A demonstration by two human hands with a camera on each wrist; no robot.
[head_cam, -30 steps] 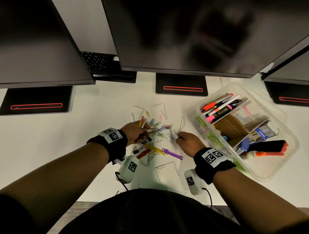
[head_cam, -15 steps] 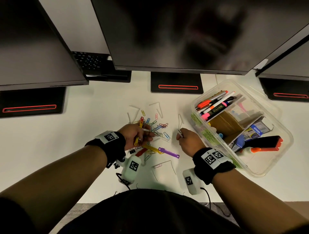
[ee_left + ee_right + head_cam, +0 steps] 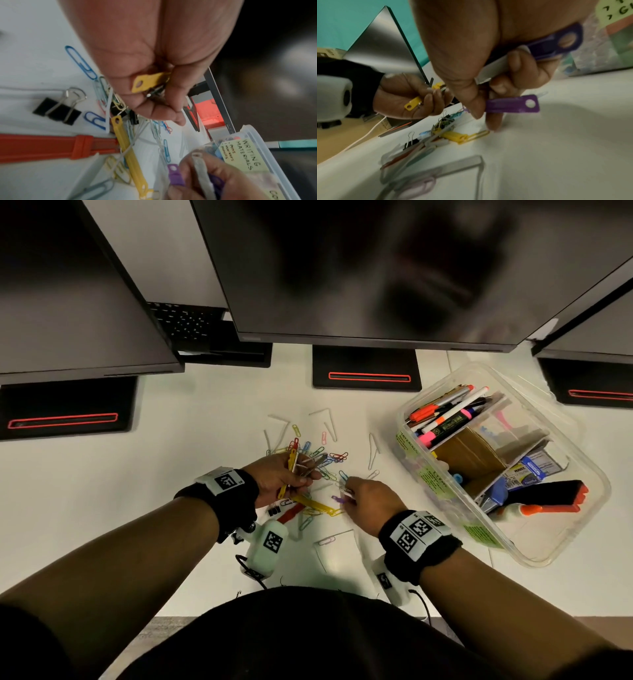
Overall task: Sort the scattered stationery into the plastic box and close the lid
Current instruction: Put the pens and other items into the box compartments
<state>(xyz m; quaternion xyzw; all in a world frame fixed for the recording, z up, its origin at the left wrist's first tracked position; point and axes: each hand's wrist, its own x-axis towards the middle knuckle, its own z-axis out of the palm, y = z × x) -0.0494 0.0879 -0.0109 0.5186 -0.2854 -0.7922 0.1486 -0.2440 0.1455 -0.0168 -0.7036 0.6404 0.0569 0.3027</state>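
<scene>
The left hand (image 3: 281, 478) is curled round a small bundle: a yellow plastic strip (image 3: 148, 82) and some thin metal pieces, held just above the desk (image 3: 137, 474). The right hand (image 3: 368, 501) is close beside it, thumb and fingers pinching a purple plastic strip (image 3: 511, 104), with a pale flat strip (image 3: 494, 67) and a second purple one tucked in the same grip. Under and between the hands lies the scatter: coloured paper clips (image 3: 318, 457), a long yellow strip (image 3: 317, 505), a red strip (image 3: 51, 146) and black binder clips (image 3: 57, 111). The plastic box (image 3: 582, 529) sits open to the right, near the right hand, with markers (image 3: 448, 416), cardboard dividers and a glue bottle inside, and handwritten labels on its wall.
</scene>
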